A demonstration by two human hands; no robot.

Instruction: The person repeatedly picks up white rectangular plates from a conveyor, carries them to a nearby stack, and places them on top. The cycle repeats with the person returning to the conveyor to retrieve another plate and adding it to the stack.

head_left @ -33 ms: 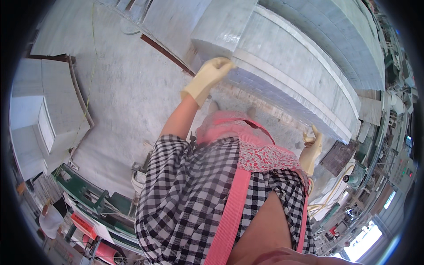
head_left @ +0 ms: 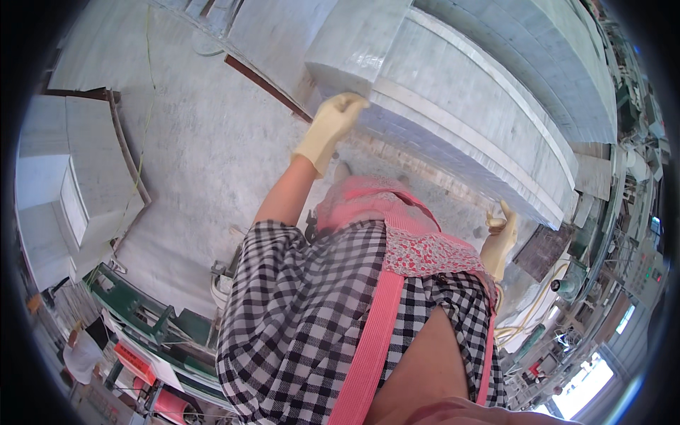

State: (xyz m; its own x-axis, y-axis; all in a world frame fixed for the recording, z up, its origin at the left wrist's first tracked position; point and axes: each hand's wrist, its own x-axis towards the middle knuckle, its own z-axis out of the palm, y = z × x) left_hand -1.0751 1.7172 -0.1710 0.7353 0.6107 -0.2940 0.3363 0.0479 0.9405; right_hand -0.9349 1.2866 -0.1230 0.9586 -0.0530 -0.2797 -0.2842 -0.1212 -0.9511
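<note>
Pale stack, left hand curled, hold unclear, right hand half-spread, empty, dark board near, apron between

no text can be read; marks on the red sign blur.

Left fingers blurred, contact with pale block unclear; right forearm hidden behind apron.

Long stack ahead, other stack left.
Floor between; left hand, right hand both near long stack.
</note>
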